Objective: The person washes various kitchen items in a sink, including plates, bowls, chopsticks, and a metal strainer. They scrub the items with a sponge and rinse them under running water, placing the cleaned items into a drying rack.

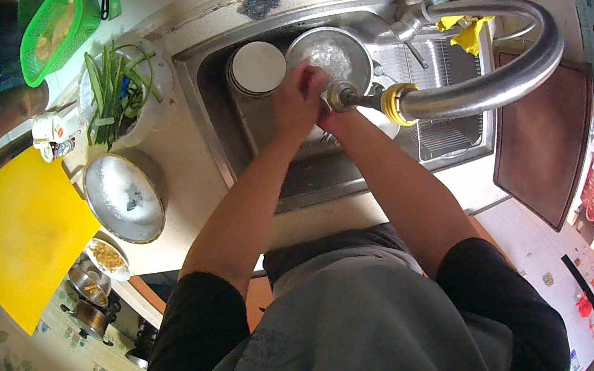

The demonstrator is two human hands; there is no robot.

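Note:
Both hands meet over the stainless steel sink (293,195), just below and beside the faucet nozzle (339,96). My left hand (295,103) reaches its fingers over towards my right hand (328,121), which the nozzle partly covers. Whether either one holds something is hidden. Just beyond my fingers is a round metal pot (356,44) with bubbling water in it. To its left a round, pale-topped container or stack of bowls (259,67) stands in the basin. Under my right wrist a white dish (384,121) shows in part, with metal tines or utensil ends beside it.
The curved metal faucet (496,97) arches over the right side, above a wire drain rack (444,124). Yellow cloth (467,39) hangs behind. On the left counter are a metal bowl with suds (123,198), green vegetables (120,94) and a green basket (51,41). A brown board (548,141) lies right.

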